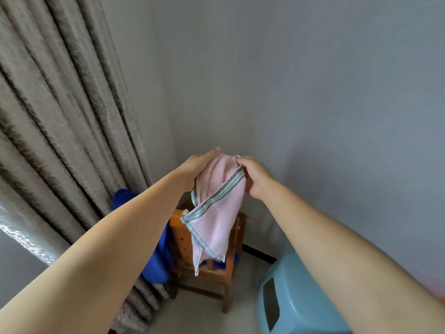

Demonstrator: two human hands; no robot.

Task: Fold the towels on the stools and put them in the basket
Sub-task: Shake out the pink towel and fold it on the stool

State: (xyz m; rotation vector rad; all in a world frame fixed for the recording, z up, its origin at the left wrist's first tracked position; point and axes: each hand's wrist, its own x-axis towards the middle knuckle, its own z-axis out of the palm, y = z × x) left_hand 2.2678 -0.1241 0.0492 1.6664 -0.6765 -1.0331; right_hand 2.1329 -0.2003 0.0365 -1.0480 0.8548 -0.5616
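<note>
Seen from a head camera looking forward and down, two bare forearms reach out from the bottom corners toward the corner of a grey room. Both upper arms are cut off by the lower edge.

The hands hold a pink towel (216,213) in the air between them, above a wooden stool (227,273). Much of the left hand's (196,168) fingers are hidden behind the cloth; its back faces the camera and its thumb lies straight along the top edge, with the bunched upper part of the towel gripped beneath it. The right hand (256,175) has its fingers curled and its thumb and fingertips pinching the towel's upper right corner, where the striped hem of grey and pale green begins. The two hands sit close together, nearly touching at the top of the cloth.

The towel hangs in loose folds from the hands, its striped border running diagonally down to a drooping point in front of the stool. The stool's seat is mostly covered by the towel and by a blue cloth (156,249) draped at its left side, partly hidden by the left forearm. A beige curtain (60,116) fills the left. A light blue plastic stool (296,297) is cut off at the bottom right.
</note>
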